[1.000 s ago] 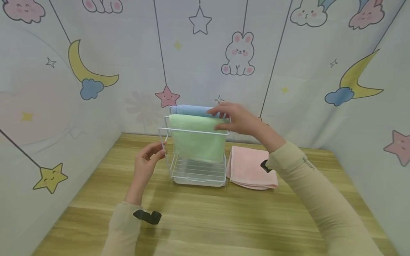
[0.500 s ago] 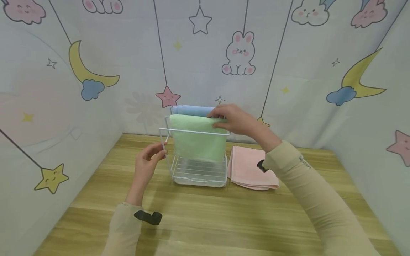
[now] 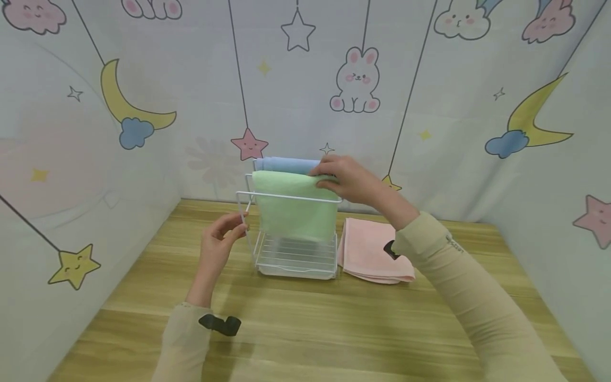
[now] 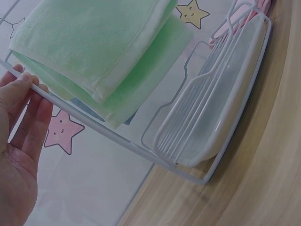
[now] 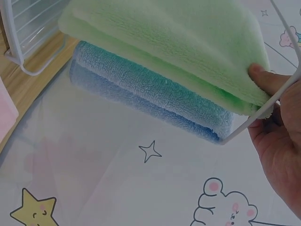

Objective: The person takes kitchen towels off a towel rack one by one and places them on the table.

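Observation:
A white wire rack (image 3: 286,196) stands on the table, with a folded green towel (image 3: 296,220) draped over its middle bar. Behind that hangs a folded blue towel (image 3: 288,166) on the rear bar. My left hand (image 3: 218,241) pinches the rack's left side wire between thumb and fingers; the left wrist view shows this wire (image 4: 94,122) closely. At the green towel's upper right corner, my right hand (image 3: 350,179) pinches the cloth, thumb in front and fingers behind. In the right wrist view, the rack's bar partly covers this right hand (image 5: 282,146).
A folded pink towel (image 3: 372,249) lies on the wooden table (image 3: 305,329) just right of the rack. Under the rack's lower grid sits a white tray (image 4: 235,103). A printed cloth backdrop (image 3: 305,106) rises behind and at both sides.
My right hand has shifted slightly, and its thumb and fingertips have drawn closer together on the green towel's corner. The left hand, rack and pink towel stay in place.

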Motion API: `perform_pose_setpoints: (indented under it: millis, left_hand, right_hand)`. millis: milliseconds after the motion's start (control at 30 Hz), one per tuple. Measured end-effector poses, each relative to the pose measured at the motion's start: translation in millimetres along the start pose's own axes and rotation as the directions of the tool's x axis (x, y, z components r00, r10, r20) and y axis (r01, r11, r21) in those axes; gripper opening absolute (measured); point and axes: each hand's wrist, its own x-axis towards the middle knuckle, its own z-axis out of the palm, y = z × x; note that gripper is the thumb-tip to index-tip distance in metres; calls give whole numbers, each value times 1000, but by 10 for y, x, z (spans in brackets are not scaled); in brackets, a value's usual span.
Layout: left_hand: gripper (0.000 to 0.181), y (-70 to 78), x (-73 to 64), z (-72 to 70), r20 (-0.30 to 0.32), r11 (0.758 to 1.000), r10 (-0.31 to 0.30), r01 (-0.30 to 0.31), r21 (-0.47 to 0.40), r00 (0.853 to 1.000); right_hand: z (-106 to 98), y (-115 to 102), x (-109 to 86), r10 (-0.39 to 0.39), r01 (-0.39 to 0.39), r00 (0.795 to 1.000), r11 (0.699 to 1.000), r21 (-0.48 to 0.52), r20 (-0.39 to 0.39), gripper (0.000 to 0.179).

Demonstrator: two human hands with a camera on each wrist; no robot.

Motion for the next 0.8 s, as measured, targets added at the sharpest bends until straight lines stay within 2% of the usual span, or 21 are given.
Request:
perform_pose_setpoints:
  millis: [100,300,500,667,733,800]
  left_hand:
    - [29,4,2,1,3,1000,-3,3,2,1000]
    - [23,19,-1,3,-2,1000,-10,10,-7,1000]
    - [28,28,-1,2,2,1000,-12,12,7,1000]
    - [21,22,-1,-3,7,1000,6,-6,-3,1000]
    - [20,17,-2,-5,10,1000,16,-16,-11,1000]
    - [20,14,-2,-6,11,1000,24,-24,-15,1000]
  right_hand:
    - [0,-10,-1,-8,8,1000,1000,-11,-11,24]
    - [-2,-34,-3,-24,23,999,999,-24,-31,23]
    - [7,-35,-5,-58,54,996,997,-55,-73,22]
    - [34,-17,-16,-161,136,971,979,-149,-176,18]
    - [39,-11,-19,-191,159,960,974,-164,-204,17]
    - [40,0,-21,-194,164,959,975,-153,-208,17]
